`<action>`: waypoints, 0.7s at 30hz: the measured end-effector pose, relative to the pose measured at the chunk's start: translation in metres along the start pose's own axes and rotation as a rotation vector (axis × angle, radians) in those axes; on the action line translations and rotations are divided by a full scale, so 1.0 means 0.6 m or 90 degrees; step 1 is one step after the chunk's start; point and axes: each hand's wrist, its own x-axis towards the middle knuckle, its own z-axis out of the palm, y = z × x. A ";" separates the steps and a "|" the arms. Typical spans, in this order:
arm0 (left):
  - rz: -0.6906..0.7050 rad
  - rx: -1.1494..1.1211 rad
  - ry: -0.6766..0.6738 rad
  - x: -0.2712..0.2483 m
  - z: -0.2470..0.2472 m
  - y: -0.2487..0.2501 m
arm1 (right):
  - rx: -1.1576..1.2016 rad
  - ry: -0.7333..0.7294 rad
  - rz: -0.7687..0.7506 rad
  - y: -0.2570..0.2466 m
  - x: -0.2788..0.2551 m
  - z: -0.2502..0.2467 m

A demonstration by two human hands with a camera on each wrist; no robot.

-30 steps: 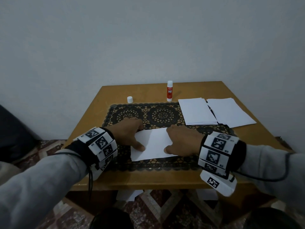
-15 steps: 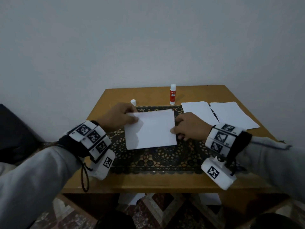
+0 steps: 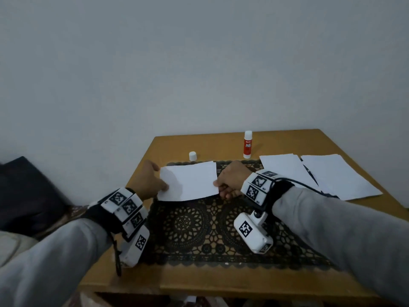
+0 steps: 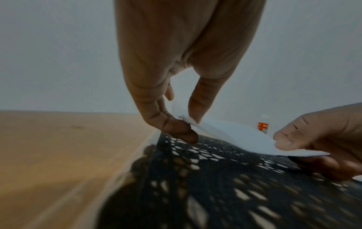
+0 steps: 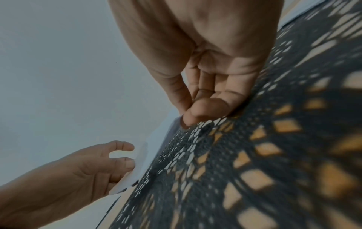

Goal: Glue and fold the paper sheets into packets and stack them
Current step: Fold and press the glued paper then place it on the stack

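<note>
1. White folded paper (image 3: pixel 188 181) is what I have in both hands, lifted just clear of the black lace mat (image 3: pixel 199 229), towards the far side of the wooden table (image 3: pixel 298 140).
2. My left hand (image 3: pixel 149 181) pinches the left edge: the wrist view shows thumb and fingertip closed on the near corner.
3. My right hand (image 3: pixel 232 180) pinches the right edge, thumb on top and fingers curled beneath.
4. The sheet sags a little between the two grips, so I judge it to be limp and easily creased by uneven tension.
5. I take this step to be carrying or turning the part-made packet, either for another fold or for stacking.
6. To do it well I would keep both pinches light and level, moving the hands together so that the layers do not slide apart.
7. I would set it down flat on the mat before releasing, far edge first, then press along the fold.
8. The glue stick (image 3: pixel 247 144) stands upright beyond the mat, its cap (image 3: pixel 192 156) well apart to the left; I should avoid both.
9. Loose sheets (image 3: pixel 332 176) lie to the right, still unfolded.
</note>
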 end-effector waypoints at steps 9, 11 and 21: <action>0.129 0.154 -0.015 0.017 -0.006 0.014 | -0.034 0.057 -0.040 -0.017 0.026 0.006; 0.135 0.229 -0.061 0.011 -0.005 0.014 | -0.054 0.046 -0.068 -0.014 0.022 0.003; 0.179 0.485 -0.111 -0.011 0.020 0.022 | -0.310 0.043 -0.310 0.046 -0.054 -0.051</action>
